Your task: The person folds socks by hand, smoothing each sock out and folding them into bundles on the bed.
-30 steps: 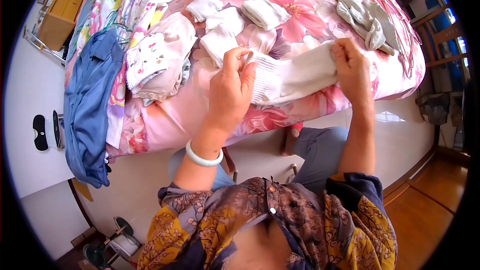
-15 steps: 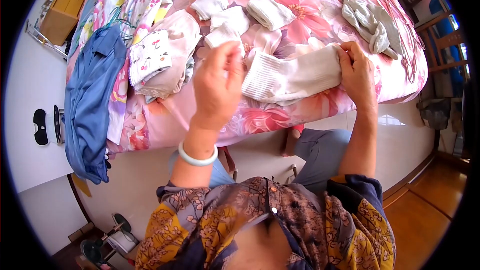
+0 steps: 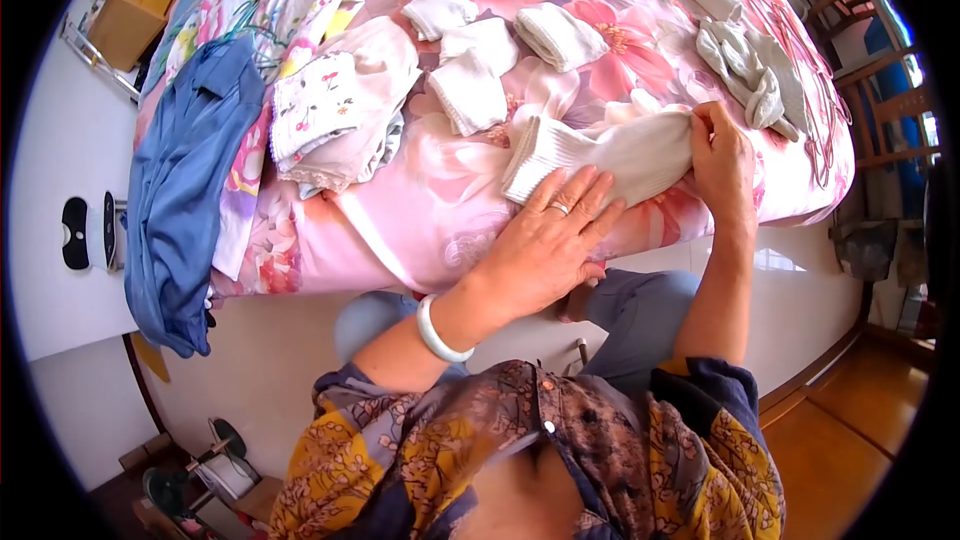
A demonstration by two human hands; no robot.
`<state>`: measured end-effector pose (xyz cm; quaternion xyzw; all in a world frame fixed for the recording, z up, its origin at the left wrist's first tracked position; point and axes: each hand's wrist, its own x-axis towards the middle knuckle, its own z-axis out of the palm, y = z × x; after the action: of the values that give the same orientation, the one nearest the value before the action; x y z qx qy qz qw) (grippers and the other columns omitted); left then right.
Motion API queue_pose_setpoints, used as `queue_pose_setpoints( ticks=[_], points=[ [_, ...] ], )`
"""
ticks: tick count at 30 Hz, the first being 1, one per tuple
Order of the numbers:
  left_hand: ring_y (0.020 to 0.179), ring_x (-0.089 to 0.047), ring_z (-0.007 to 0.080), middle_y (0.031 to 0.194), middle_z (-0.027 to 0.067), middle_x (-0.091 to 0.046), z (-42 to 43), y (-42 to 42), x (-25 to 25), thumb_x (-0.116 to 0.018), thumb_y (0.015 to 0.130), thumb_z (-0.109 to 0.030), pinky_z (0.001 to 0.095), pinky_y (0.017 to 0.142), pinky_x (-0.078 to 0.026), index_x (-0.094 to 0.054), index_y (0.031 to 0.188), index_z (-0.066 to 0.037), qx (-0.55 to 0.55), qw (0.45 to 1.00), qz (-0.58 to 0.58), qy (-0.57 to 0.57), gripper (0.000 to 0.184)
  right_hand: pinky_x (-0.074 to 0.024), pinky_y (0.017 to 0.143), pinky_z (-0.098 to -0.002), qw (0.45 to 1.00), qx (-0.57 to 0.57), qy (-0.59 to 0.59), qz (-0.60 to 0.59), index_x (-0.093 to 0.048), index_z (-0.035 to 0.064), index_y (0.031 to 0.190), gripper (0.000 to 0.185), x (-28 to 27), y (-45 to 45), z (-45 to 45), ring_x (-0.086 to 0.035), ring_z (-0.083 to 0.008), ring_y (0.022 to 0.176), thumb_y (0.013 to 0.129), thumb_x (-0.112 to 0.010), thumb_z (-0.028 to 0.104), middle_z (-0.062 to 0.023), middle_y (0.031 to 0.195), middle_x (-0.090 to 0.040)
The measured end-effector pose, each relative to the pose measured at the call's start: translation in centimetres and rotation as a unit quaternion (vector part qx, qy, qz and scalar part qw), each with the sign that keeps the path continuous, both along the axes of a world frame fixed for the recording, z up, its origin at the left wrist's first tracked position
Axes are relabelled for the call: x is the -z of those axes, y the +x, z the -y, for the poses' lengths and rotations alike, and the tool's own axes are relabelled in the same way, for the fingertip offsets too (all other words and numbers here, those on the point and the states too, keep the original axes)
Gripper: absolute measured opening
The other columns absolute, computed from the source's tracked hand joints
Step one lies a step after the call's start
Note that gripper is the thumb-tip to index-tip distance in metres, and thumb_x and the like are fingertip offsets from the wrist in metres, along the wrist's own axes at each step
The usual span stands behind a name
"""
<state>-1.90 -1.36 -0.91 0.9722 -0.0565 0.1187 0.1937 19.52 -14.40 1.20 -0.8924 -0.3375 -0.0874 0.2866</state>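
Observation:
A white sock (image 3: 640,155) with a ribbed cuff lies nearly flat along the near edge of the flowered bed. My left hand (image 3: 550,240), with a ring and a pale bangle, is spread palm down, its fingertips on the sock's lower edge by the cuff. The toe end is pinched in the fingers of my right hand (image 3: 722,155). Beyond the cuff are several folded white socks, among them one nearest (image 3: 468,92) and another to its right (image 3: 560,37). A loose greyish sock (image 3: 745,70) rests past my right hand.
Folded light clothes (image 3: 345,110) form a pile on the left of the bed. A blue garment (image 3: 190,200) hangs over the left edge. Thin reddish cords (image 3: 800,70) lie at the right edge, near wooden chairs (image 3: 885,100). A small fan (image 3: 190,475) stands at lower left.
My left hand let go of the cuff, lifted away to the left, then came down spread on the sock. My right hand still pinches the toe end. The sock now lies lower on the bed.

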Motion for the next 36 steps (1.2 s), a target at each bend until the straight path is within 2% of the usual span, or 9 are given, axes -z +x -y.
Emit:
queue_pose_setpoints(
  ticks=[6,12,17,20,26,27,29,32,36],
  points=[
    [0.136,-0.035,0.0319,0.142,0.0166,-0.044,0.0,-0.3,0.7,-0.070,0.077,-0.042,0.0479,0.114,-0.024,-0.050,0.133,-0.003,-0.006,1.000,0.019,0.020,0.072,-0.0480,0.068,-0.0425,0.999,0.009,-0.041,-0.002,-0.061,0.0047,0.094,0.013,0.7,0.7,-0.2,-0.064,-0.0364,0.075,0.091,-0.056,0.016,-0.0178,0.080,-0.066],
    [0.136,-0.036,0.0333,0.138,0.0188,-0.048,0.7,-0.5,0.4,-0.065,0.082,-0.040,0.0499,0.114,-0.023,-0.051,0.130,0.003,-0.021,0.998,0.055,0.002,0.066,-0.0480,0.071,-0.0431,0.997,0.023,-0.076,-0.007,-0.061,0.0040,0.095,0.015,0.6,0.7,-0.3,-0.064,-0.0375,0.078,0.091,-0.056,0.018,-0.0186,0.084,-0.067],
    [0.136,-0.037,0.0338,0.138,0.0214,-0.047,1.1,-0.2,0.0,-0.062,0.085,-0.039,0.0457,0.116,-0.023,-0.049,0.131,0.008,-0.017,0.995,0.102,-0.002,0.067,-0.0484,0.073,-0.0439,0.996,0.024,-0.084,-0.020,-0.061,0.0023,0.097,0.017,0.6,0.9,-0.4,-0.064,-0.0379,0.081,0.091,-0.055,0.016,-0.0195,0.086,-0.067],
    [0.137,-0.035,0.0332,0.141,0.0223,-0.044,0.4,0.5,-0.9,-0.063,0.084,-0.041,0.0459,0.116,-0.021,-0.046,0.133,0.008,-0.038,0.996,0.082,-0.002,0.071,-0.0486,0.073,-0.0436,0.997,0.024,-0.068,-0.028,-0.060,0.0014,0.097,0.017,0.8,1.0,-0.3,-0.064,-0.0381,0.081,0.090,-0.055,0.016,-0.0204,0.086,-0.067],
    [0.141,-0.026,0.0383,0.146,0.0257,-0.036,-0.8,2.2,0.9,-0.066,0.079,-0.052,0.0503,0.116,-0.017,-0.043,0.140,-0.004,-0.107,0.994,0.019,-0.024,0.081,-0.0483,0.073,-0.0420,0.996,0.030,-0.079,-0.027,-0.060,0.0006,0.097,0.016,-0.2,0.3,-0.7,-0.064,-0.0372,0.079,0.089,-0.054,0.013,-0.0200,0.085,-0.066],
    [0.140,-0.024,0.0423,0.147,0.0264,-0.033,-0.9,2.5,0.7,-0.068,0.077,-0.054,0.0537,0.115,-0.016,-0.044,0.142,-0.011,-0.101,0.995,-0.014,-0.016,0.082,-0.0483,0.072,-0.0398,0.996,0.037,-0.080,-0.031,-0.059,0.0004,0.096,0.015,-0.3,0.3,-0.7,-0.062,-0.0333,0.077,0.089,-0.054,0.012,-0.0178,0.084,-0.065],
    [0.140,-0.024,0.0434,0.147,0.0271,-0.033,-1.0,2.6,0.7,-0.069,0.076,-0.055,0.0547,0.115,-0.015,-0.044,0.142,-0.012,-0.099,0.994,-0.022,-0.026,0.082,-0.0484,0.071,-0.0352,0.994,0.052,-0.083,-0.043,-0.059,0.0001,0.095,0.012,-0.4,0.1,-0.7,-0.060,-0.0254,0.072,0.089,-0.054,0.010,-0.0134,0.081,-0.063],
    [0.139,-0.023,0.0446,0.147,0.0280,-0.032,-0.9,2.6,0.8,-0.070,0.075,-0.056,0.0557,0.115,-0.014,-0.043,0.143,-0.014,-0.099,0.994,-0.028,-0.034,0.084,-0.0484,0.070,-0.0347,0.994,0.056,-0.074,-0.050,-0.059,0.0006,0.097,0.013,-0.7,-0.2,-0.9,-0.060,-0.0247,0.072,0.089,-0.055,0.010,-0.0126,0.080,-0.063],
    [0.140,-0.023,0.0450,0.147,0.0289,-0.031,-1.1,2.6,0.9,-0.069,0.076,-0.056,0.0557,0.115,-0.014,-0.042,0.144,-0.014,-0.094,0.995,-0.021,-0.027,0.085,-0.0482,0.068,-0.0331,0.995,0.011,-0.075,0.057,-0.060,0.0002,0.101,0.017,0.0,0.7,-0.4,-0.060,-0.0212,0.071,0.090,-0.055,0.012,-0.0112,0.081,-0.063]
  ],
)
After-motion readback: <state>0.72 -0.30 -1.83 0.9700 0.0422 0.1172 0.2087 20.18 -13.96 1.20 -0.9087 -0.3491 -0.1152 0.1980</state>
